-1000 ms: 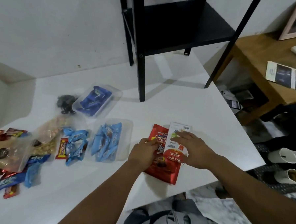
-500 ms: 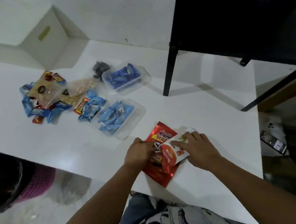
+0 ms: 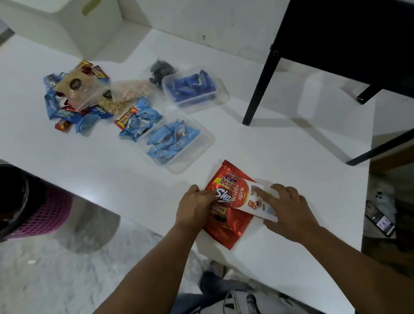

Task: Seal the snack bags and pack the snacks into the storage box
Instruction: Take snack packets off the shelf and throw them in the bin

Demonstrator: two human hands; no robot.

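A red snack bag point(image 3: 225, 224) lies flat near the table's front edge. A white and red Astor packet point(image 3: 247, 198) lies across its upper right. My left hand point(image 3: 193, 209) grips the red bag's left edge with curled fingers. My right hand point(image 3: 289, 209) rests on the Astor packet with fingers spread and fairly straight. Two clear plastic tubs hold blue wrapped snacks: the nearer tub point(image 3: 176, 144) and the farther tub point(image 3: 192, 88). A pile of loose wrapped snacks and clear zip bags point(image 3: 83, 96) lies at the left. A white storage box point(image 3: 74, 27) stands at the back left.
A black shelf frame point(image 3: 262, 82) stands on the white table point(image 3: 285, 152) at the back right. A bin with pink mesh point(image 3: 24, 205) sits on the floor at the left. A phone point(image 3: 379, 217) lies on the floor at the right.
The view has swung left and down, bringing the white box and bin into sight. The Astor packet has turned and slid right across the red bag under my right hand.
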